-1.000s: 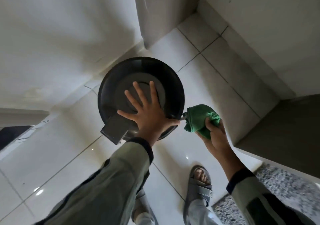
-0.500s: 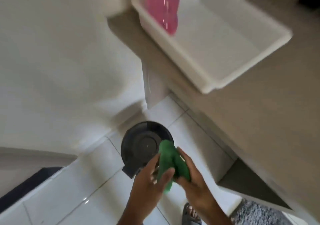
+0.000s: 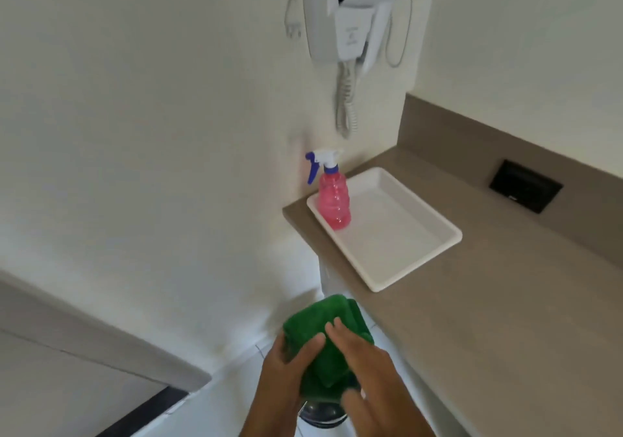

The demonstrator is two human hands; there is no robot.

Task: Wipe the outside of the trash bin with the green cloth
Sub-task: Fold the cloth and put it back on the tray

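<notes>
The folded green cloth [image 3: 323, 342] is held up in front of me between both hands. My left hand [image 3: 283, 379] grips its left side with the thumb across the top. My right hand [image 3: 374, 372] lies on its right side with the fingers pressed on the cloth. Only a small dark sliver of the trash bin [image 3: 322, 418] shows on the floor below my hands; the rest is hidden behind them.
A brown counter [image 3: 505, 301] runs along the right with a white tray [image 3: 404, 268] on it. A pink spray bottle [image 3: 333, 197] stands in the tray's far corner. A wall-mounted hair dryer [image 3: 350, 15] hangs above. A black socket plate [image 3: 526, 190] sits in the backsplash.
My view has swung up from the bin to the counter and wall. My left hand left the bin lid and joined the right on the cloth, which has risen.
</notes>
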